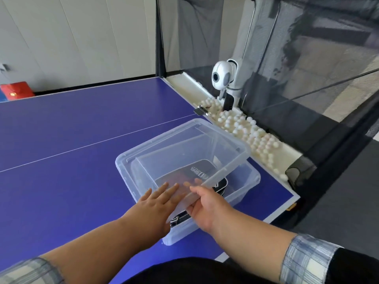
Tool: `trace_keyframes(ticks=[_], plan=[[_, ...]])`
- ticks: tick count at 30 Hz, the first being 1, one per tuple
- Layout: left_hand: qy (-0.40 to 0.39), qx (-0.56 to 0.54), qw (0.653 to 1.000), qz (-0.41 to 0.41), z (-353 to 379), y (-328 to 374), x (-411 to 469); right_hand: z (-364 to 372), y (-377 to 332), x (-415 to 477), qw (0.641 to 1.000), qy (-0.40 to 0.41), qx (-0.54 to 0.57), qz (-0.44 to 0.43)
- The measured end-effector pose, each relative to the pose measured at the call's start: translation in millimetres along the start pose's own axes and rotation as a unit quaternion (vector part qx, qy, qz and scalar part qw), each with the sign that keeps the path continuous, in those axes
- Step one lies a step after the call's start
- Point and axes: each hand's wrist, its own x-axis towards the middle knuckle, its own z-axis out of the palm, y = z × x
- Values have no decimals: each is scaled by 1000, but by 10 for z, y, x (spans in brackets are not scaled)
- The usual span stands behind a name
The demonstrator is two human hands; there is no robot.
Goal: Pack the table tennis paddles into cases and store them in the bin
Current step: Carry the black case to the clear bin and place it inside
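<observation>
A clear plastic bin (245, 187) stands on the blue table near its right edge. Black paddle cases (202, 171) lie inside it, seen through the plastic. A clear lid (184, 148) is tilted over the bin, its far side raised. My right hand (207, 208) grips the lid's near edge, thumb on top. My left hand (155, 203) lies flat with spread fingers at the lid's near left part, partly under the plastic. A black strap with a buckle (178, 218) shows at the bin's near wall.
The blue table tennis table (71, 160) stretches left and far. Along its right edge runs a white tray with several white balls (246, 130), a white ball-feeding robot (223, 78) and a black catch net (307, 58). A red box (17, 90) sits by the far wall.
</observation>
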Motion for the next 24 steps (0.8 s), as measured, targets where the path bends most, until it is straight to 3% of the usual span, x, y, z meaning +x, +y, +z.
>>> trace_keyframes(ticks=[4,7,12,16,19,22,24], plan=[[-47,-24,999,-4,-29,248,323,-333,-346,-3,999,6,-21,37],[-72,-20,997,-12,-11,359,399,-538,-458,36,990,11,-116,77],[-52,-21,996,-71,-52,491,379,-650,-653,116,926,-15,-345,151],[-53,-28,993,-105,-74,525,306,-630,-728,108,871,-69,-427,232],[-45,-39,991,-118,-2,533,224,-635,-682,111,859,-104,-437,247],[-50,-22,992,-113,99,531,198,-568,-624,75,787,-177,-526,271],[-43,-9,993,-106,163,515,198,-448,-610,58,726,-210,-613,229]])
